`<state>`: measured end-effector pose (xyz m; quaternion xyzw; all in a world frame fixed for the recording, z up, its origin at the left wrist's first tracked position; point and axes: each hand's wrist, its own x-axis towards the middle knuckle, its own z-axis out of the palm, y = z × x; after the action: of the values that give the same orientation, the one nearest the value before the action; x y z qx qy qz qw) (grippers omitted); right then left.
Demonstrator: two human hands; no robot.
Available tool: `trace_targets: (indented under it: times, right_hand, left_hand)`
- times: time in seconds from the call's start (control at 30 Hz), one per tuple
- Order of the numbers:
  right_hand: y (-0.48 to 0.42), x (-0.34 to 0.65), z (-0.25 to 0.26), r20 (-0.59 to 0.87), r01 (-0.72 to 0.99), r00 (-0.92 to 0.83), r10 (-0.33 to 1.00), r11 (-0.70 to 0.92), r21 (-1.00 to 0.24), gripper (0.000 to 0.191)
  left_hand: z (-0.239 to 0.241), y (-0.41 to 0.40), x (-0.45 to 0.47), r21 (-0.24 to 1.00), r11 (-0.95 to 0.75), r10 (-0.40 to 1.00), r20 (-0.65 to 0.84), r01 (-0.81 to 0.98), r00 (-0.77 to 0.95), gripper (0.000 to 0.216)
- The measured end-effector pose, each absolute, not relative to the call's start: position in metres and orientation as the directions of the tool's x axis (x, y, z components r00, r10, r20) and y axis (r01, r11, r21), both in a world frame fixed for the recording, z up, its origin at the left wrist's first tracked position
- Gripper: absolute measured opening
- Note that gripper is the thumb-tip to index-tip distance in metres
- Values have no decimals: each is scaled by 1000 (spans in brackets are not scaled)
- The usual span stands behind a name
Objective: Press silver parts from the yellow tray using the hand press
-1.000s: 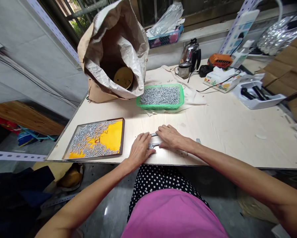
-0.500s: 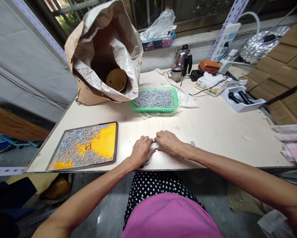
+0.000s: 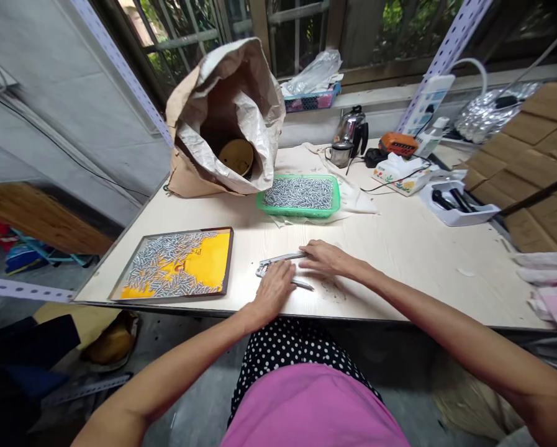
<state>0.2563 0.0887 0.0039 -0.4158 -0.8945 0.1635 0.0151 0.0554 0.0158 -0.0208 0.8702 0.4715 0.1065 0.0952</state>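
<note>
A grey metal hand riveter (image 3: 265, 268), or a very similar two-handled tool, lies at the table's front with its handles spread apart. Over its middle and lower handle rests my left hand (image 3: 274, 288), fingers closed on it and hiding part of it. My right hand (image 3: 327, 257) has its fingertips at the free end of the upper handle, thumb just below. To the left is a shallow tray (image 3: 229, 261) with a yellow bottom, partly covered by small silver pieces (image 3: 166, 264) that look like rivets or screws. Behind my hands stands a green basket (image 3: 299, 212) full of similar pieces.
A large paper sack (image 3: 189, 167) stands open at the back left, a round yellowish container (image 3: 236, 157) inside. Along the back right are a metal pot (image 3: 350, 127), a cup (image 3: 340, 155), an orange battery charger (image 3: 399, 144), a tissue box (image 3: 402, 177), a white tray (image 3: 462, 217) and stacked cardboard (image 3: 525, 149).
The tool's handles have spread from nearly together to wide apart. My right hand has moved slightly away from my left. The whole view has tilted upward.
</note>
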Motion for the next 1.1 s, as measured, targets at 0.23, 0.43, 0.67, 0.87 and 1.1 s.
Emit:
trace_targets:
  times: [0.23, 0.43, 0.67, 0.87, 1.1]
  right_hand:
    - [121, 240, 7, -78, 813, -581, 810, 575, -87, 20]
    - [99, 178, 18, -45, 560, -829, 558, 828, -38, 18]
    - [76, 139, 1, -4, 212, -977, 212, 977, -7, 14]
    - [82, 111, -3, 170, 278, -934, 315, 937, -210, 14]
    - [159, 177, 77, 616, 572, -365, 698, 690, -444, 22]
  left_hand:
    - [-34, -12, 74, 426, -594, 782, 107, 683, 614, 58]
    - [-35, -5, 71, 518, -570, 778, 90, 638, 622, 57]
    - [-48, -11, 73, 586, -472, 818, 13, 658, 575, 64]
    - [-45, -16, 73, 578, -509, 812, 75, 638, 579, 66]
    - [-3, 13, -3, 428, -544, 831, 398, 722, 390, 30]
